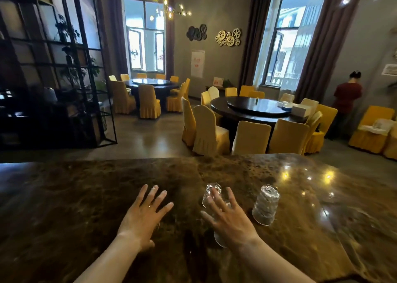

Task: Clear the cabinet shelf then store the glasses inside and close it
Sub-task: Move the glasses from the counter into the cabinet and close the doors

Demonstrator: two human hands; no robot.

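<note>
Dark marble counter [86, 196], landmark.
Left hand [141, 216]: fingers spread, empty, over the counter.
Right hand [229, 220]: fingers spread, grasping nothing, over an upturned glass [211, 193] it partly hides; contact unclear.
Second upturned glass [266, 205]: on the counter, just right of that hand.
Cabinet: out of view.

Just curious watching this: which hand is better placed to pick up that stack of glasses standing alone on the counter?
The right hand. It hovers open beside the stack of glasses, while the left hand is spread farther away across the counter.
</note>
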